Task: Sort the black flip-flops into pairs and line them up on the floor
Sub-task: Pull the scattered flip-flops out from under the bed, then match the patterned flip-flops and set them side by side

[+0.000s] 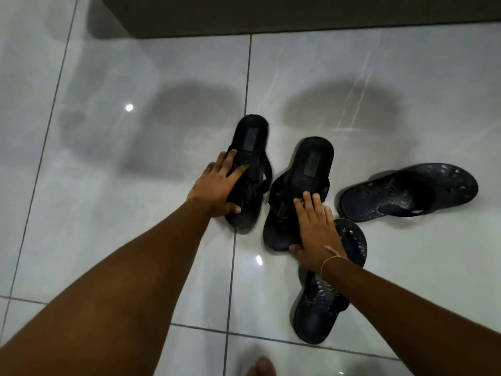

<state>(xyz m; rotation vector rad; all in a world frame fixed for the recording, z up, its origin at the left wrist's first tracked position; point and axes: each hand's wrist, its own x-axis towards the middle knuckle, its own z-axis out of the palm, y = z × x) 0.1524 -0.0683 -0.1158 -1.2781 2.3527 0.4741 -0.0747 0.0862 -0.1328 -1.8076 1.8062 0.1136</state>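
Several black flip-flops lie on the glossy tiled floor (135,185). Two smooth ones with a heel label stand side by side in the middle. My left hand (217,187) grips the left smooth flip-flop (250,139) around its straps and edge. My right hand (315,230) grips the right smooth flip-flop (311,164) near its toe end. Two textured ones lie apart: one textured flip-flop (406,192) lies sideways at the right, the other textured flip-flop (315,317) lies under my right wrist, partly hidden by it.
A dark cabinet base or wall (298,14) runs along the top of the view. A toe (261,366) shows at the bottom edge. Pale tiles with dark grout lines spread to the left and far right.
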